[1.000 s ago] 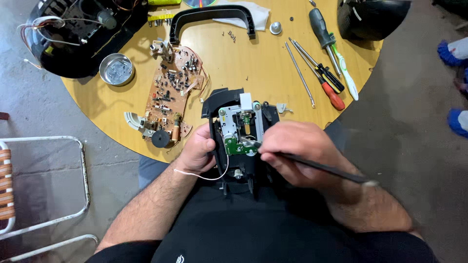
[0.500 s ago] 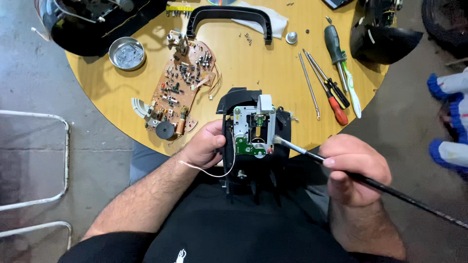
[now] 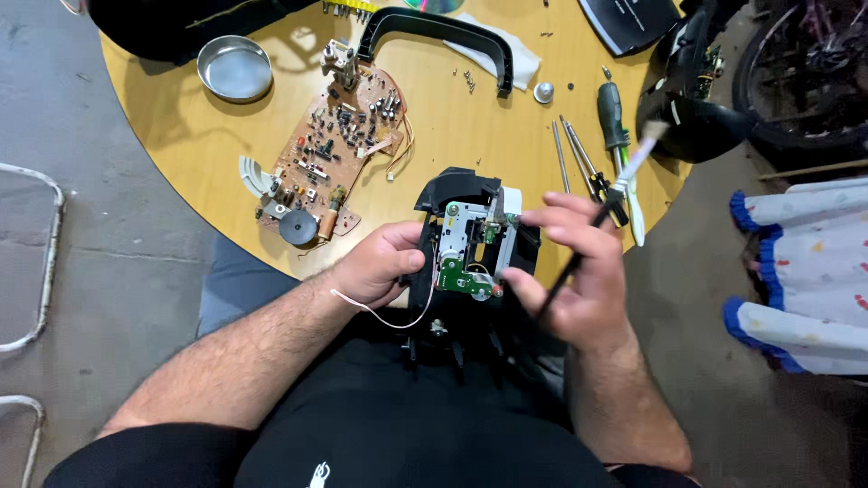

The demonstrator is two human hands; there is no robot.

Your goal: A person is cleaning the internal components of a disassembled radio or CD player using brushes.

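Left hand [image 3: 378, 268] grips black mechanism [image 3: 472, 253]; right hand [image 3: 579, 271] fingers pinch thin brush [image 3: 599, 212].

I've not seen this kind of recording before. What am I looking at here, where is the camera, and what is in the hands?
The single view comes from a camera on the person's head, looking down at their lap and a round wooden table. The left hand steadies a black opened device with a metal and green mechanism showing. The right hand touches that mechanism while holding a thin brush, bristles pointing away. On the table lie a brown circuit board, a metal dish, a black handle and screwdrivers.
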